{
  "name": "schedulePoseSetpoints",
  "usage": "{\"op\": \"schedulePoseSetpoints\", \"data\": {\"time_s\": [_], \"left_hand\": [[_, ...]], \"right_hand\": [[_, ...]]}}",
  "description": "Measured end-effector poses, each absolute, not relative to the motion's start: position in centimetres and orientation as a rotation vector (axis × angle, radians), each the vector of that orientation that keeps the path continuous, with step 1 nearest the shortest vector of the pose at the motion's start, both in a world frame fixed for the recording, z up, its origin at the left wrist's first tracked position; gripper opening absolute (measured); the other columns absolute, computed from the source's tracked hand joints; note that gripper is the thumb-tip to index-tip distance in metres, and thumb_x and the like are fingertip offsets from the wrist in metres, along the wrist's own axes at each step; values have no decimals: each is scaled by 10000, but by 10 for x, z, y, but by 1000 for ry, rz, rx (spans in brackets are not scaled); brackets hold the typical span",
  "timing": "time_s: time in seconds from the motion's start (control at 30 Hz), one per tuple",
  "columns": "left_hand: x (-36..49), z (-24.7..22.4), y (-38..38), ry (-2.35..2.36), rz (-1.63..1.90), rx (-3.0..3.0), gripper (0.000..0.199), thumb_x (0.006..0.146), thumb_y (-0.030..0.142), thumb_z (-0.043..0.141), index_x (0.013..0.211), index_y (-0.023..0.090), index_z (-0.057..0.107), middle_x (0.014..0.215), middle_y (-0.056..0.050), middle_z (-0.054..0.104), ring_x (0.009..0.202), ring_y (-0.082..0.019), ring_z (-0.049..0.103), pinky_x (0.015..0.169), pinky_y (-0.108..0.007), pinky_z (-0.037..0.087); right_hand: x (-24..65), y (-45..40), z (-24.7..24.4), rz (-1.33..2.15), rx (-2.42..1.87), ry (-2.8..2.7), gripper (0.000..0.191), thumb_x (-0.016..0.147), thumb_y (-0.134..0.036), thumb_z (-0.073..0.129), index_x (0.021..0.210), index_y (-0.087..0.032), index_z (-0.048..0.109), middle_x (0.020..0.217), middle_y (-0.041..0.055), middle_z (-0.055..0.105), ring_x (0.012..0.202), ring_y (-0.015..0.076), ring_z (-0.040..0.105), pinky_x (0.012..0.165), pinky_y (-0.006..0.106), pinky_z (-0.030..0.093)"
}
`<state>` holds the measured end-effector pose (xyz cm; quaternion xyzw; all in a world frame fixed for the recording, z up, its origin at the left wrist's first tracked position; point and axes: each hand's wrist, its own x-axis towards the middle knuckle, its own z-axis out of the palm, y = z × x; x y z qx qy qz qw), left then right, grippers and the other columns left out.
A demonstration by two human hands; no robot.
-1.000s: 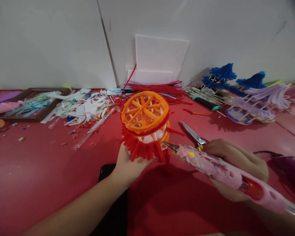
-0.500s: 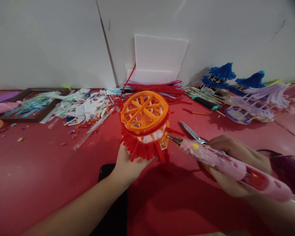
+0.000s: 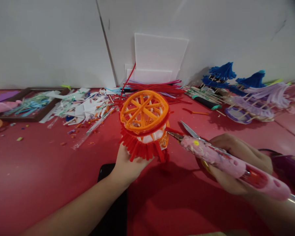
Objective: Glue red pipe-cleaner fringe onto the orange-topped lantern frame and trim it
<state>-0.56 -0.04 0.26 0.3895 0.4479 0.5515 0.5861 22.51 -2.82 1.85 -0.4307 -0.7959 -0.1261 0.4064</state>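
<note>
My left hand (image 3: pixel 131 165) is closed around the underside of a pipe-cleaner model (image 3: pixel 144 113), its fingers partly hidden by the model. An orange spoked ring tops it, with white sticks below and a skirt of red pipe-cleaner pieces. In my right hand (image 3: pixel 238 157) is a pink hot glue gun (image 3: pixel 218 160), a clear glue stick leaving its rear end. The dark nozzle points left, close to the model's right side; whether it touches cannot be made out. Scissors (image 3: pixel 189 129) with bare metal blades lie behind the glue gun, partly covered.
A black phone (image 3: pixel 110 203) lies under my left forearm. White scraps (image 3: pixel 88 106) and a brown frame (image 3: pixel 45 113) are at the left. Red pipe cleaners (image 3: pixel 154 88) lie before white boards (image 3: pixel 159 54). Blue-roofed models (image 3: pixel 222 72) and a lilac-roofed model (image 3: pixel 265 91) stand right.
The glue gun's nozzle has shifted slightly up, with a small gap now visible beside the model. My left hand and the model have hardly moved.
</note>
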Motion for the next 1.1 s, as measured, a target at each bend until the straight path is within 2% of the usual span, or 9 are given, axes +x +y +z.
{"op": "schedulePoseSetpoints", "data": {"time_s": [0.1, 0.23, 0.5, 0.67, 0.8, 0.9, 1.1], "left_hand": [[-6, 4, -1, 1047, 1290, 893, 454, 493, 31, 798, 891, 215, 678, 930, -22, 761, 918, -245, 713, 797, -303, 608], [-6, 5, 1, 997, 1268, 902, 432, 478, 43, 808, 844, 223, 667, 968, -14, 756, 984, -266, 692, 866, -344, 590], [-4, 5, 0, 1000, 1302, 921, 382, 518, 91, 804, 861, 221, 697, 925, -10, 764, 929, -240, 711, 828, -320, 601], [-4, 5, 0, 969, 1309, 863, 404, 486, 90, 817, 841, 247, 706, 890, 19, 770, 900, -243, 719, 803, -334, 612], [-4, 1, 0, 973, 1328, 908, 344, 497, 153, 816, 814, 241, 717, 859, -1, 773, 857, -243, 726, 785, -332, 612], [-4, 1, 0, 990, 1337, 930, 334, 494, 157, 808, 800, 252, 713, 845, -3, 768, 844, -248, 722, 773, -350, 613], [-4, 3, 0, 1027, 1315, 928, 329, 453, 177, 820, 752, 235, 694, 807, -23, 750, 825, -272, 714, 788, -390, 600]], "right_hand": [[226, -29, 20, -310, -1093, -2009, 85, 722, -228, 582, 796, -198, 551, 664, 4, 602, 508, 107, 567, 430, 225, 438], [226, -28, 21, -285, -1069, -2028, 94, 698, -180, 574, 784, -201, 542, 651, -4, 590, 513, 107, 564, 427, 220, 440], [226, -33, 20, -193, -1111, -2022, 87, 701, -150, 596, 744, -195, 534, 661, 3, 576, 568, 114, 559, 497, 244, 443], [225, -36, 16, -126, -1117, -2022, 58, 747, -155, 532, 791, -192, 531, 708, 13, 583, 641, 124, 577, 535, 261, 433], [225, -36, 12, -99, -1090, -2028, 59, 774, -136, 492, 781, -192, 508, 696, 5, 559, 608, 106, 544, 525, 257, 426], [225, -35, 10, -93, -1063, -2057, 45, 770, -152, 492, 771, -194, 507, 689, 5, 554, 595, 109, 531, 504, 259, 422], [214, -39, 16, -74, -1106, -2019, 84, 784, -114, 495, 792, -197, 488, 711, 7, 538, 634, 103, 531, 555, 244, 454]]}}
